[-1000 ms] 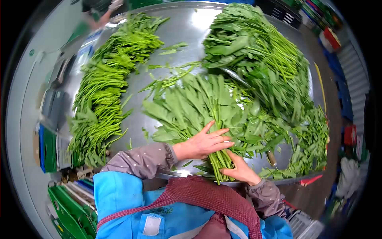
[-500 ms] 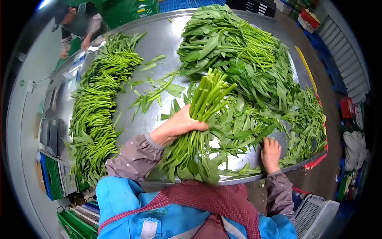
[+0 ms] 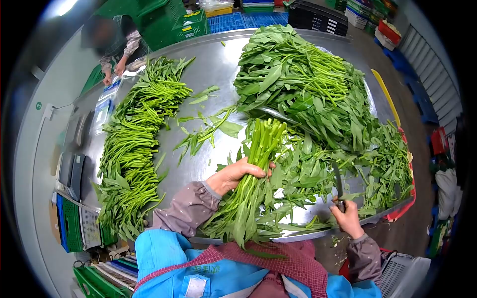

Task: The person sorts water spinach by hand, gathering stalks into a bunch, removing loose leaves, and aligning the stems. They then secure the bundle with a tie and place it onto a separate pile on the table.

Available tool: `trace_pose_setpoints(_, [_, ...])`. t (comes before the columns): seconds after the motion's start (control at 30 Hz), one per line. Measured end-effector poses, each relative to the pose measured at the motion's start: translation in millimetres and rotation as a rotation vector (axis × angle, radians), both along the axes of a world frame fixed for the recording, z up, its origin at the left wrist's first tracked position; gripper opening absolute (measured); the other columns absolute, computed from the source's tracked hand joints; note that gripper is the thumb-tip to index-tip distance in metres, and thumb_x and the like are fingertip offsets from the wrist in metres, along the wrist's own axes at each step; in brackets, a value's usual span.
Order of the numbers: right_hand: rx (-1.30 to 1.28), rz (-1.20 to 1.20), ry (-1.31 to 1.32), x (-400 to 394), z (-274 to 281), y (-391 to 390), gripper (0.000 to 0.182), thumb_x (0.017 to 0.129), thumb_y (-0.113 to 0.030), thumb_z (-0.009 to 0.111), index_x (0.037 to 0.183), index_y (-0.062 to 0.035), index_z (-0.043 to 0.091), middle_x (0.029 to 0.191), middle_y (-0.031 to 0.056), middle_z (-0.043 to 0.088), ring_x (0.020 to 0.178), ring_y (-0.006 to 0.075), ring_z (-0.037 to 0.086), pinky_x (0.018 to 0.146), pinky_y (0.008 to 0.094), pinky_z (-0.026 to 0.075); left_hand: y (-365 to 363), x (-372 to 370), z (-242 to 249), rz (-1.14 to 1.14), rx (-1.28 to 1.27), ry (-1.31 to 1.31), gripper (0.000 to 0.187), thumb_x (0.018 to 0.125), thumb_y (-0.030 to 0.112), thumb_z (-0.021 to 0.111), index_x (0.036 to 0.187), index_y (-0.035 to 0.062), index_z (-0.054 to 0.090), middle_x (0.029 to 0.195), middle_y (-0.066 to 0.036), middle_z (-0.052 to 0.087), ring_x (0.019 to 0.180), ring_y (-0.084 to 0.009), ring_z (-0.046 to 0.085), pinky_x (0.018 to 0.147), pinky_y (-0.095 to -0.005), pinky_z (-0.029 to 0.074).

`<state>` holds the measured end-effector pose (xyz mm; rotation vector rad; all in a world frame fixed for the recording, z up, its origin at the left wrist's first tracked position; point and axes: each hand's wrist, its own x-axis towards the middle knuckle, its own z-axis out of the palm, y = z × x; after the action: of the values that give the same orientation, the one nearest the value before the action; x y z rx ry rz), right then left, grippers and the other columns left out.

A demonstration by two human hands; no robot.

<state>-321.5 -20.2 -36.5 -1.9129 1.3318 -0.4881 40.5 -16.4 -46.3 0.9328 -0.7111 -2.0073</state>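
My left hand [image 3: 242,174] is closed round a bunch of water spinach [image 3: 263,144], its thick stem ends pointing up and its leaves hanging toward the table's near edge. In my right hand [image 3: 348,216] is a knife [image 3: 339,181], gripped by its dark handle with the blade pointing away from me. Loose leaves and trimmings [image 3: 305,166] lie between and beyond both hands. A big heap of water spinach [image 3: 303,84] rises behind them. Along the left side runs a long row of bunches [image 3: 134,144].
The metal table [image 3: 211,59] spans the view. Scattered stems [image 3: 206,129] lie mid-table. Another person [image 3: 121,42] works at the far left corner. Green crates [image 3: 191,25] and black trays [image 3: 318,17] stand beyond the far edge. A grey crate [image 3: 397,273] sits at lower right.
My right hand has picked up the knife from among the leaves. My left hand's bunch is lower in view and more upright. The whole view has shifted slightly.
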Motion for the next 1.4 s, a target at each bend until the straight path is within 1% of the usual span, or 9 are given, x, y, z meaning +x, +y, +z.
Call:
trace_pose_setpoints(0.07, [-0.052,-0.043,-0.258,37,17,-1,0.016,0.073,-0.005,0.061,0.087,-0.0012,0.054,0.06,0.0021,0.05,0.05,0.0069,0.045,0.047,0.0242,0.037,2,-4,1,-0.022,0.017,0.042,0.051,0.066,0.004,0.063,0.115,-0.001,0.047,0.092,-0.011,0.058,0.085,-0.022,0.058,0.078,-0.0331,0.047])
trace_pose_setpoints(0.27, [-0.585,0.424,-0.022,107,27,-24,0.025,0.069,-0.01,0.065,0.09,-0.0059,0.053,0.067,0.0076,0.054,0.054,0.026,0.055,0.047,0.0348,0.043,4,-15,6,-0.139,0.018,0.021,0.051,0.066,0.007,0.066,0.114,-0.0006,0.048,0.096,-0.012,0.059,0.085,-0.0209,0.058,0.079,-0.0306,0.046])
trace_pose_setpoints(0.63, [-0.512,0.218,0.243,90,-36,-29,0.019,0.068,-0.006,0.058,0.084,-0.0022,0.049,0.061,0.0147,0.056,0.054,0.0334,0.057,0.047,0.0415,0.044,20,-41,24,-0.25,-0.18,-0.333,0.049,0.067,0.019,0.07,0.108,0.0012,0.051,0.102,-0.008,0.057,0.095,-0.0159,0.053,0.086,-0.0304,0.042])
trace_pose_setpoints(0.73, [-0.298,0.047,0.341,38,-62,-25,0.02,0.072,-0.01,0.058,0.088,-0.0018,0.052,0.061,0.0183,0.057,0.057,0.0363,0.057,0.049,0.0435,0.044,24,-28,73,-0.116,-0.048,-0.789,0.057,0.067,0.023,0.071,0.114,0.0013,0.046,0.106,-0.008,0.056,0.1,-0.0177,0.053,0.092,-0.0291,0.039])
trace_pose_setpoints(0.83, [-0.303,-0.095,0.18,34,-57,-14,0.021,0.074,-0.015,0.058,0.091,-0.0026,0.054,0.062,0.0201,0.057,0.057,0.0391,0.056,0.05,0.0452,0.043,14,-11,53,-0.143,-0.345,-0.63,0.053,0.066,0.021,0.068,0.111,0.0009,0.048,0.099,-0.007,0.058,0.089,-0.0153,0.055,0.085,-0.0286,0.042])
trace_pose_setpoints(1.0, [0.366,0.232,0.18,73,-58,9,0.038,0.073,-0.026,0.06,0.1,-0.0003,0.051,0.084,0.0219,0.061,0.076,0.0362,0.059,0.068,0.0413,0.047,6,34,81,0.262,-0.441,-0.059,0.05,0.062,0.019,0.065,0.106,0.0016,0.049,0.092,-0.007,0.056,0.089,-0.0213,0.055,0.093,-0.0381,0.039])
trace_pose_setpoints(1.17, [0.262,0.645,0.064,145,-109,47,0.047,0.074,-0.025,0.057,0.11,0.0026,0.045,0.079,0.0268,0.057,0.079,0.0415,0.056,0.07,0.0439,0.045,10,58,81,0.663,-0.515,0.585,0.042,0.068,0.024,0.058,0.104,0.0067,0.048,0.087,-0.004,0.051,0.087,-0.0217,0.051,0.101,-0.042,0.03])
trace_pose_setpoints(1.3, [0.825,0.1,-0.27,103,-95,-21,0.035,0.08,-0.01,0.048,0.114,-0.0061,0.041,0.056,0.001,0.044,0.041,0.0071,0.037,0.035,0.0231,0.03,12,59,69,0.676,-0.565,0.603,0.042,0.07,0.026,0.057,0.105,0.0058,0.048,0.089,-0.004,0.051,0.089,-0.0215,0.051,0.101,-0.0438,0.031])
trace_pose_setpoints(1.4, [0.752,-0.188,-0.436,13,-91,-60,0.022,0.082,-0.014,0.049,0.102,-0.006,0.048,0.055,-0.0015,0.04,0.039,0.0067,0.033,0.033,0.0215,0.026,14,62,64,0.722,-0.503,0.591,0.042,0.069,0.024,0.058,0.105,0.0056,0.047,0.088,-0.005,0.052,0.088,-0.0229,0.052,0.102,-0.0436,0.031])
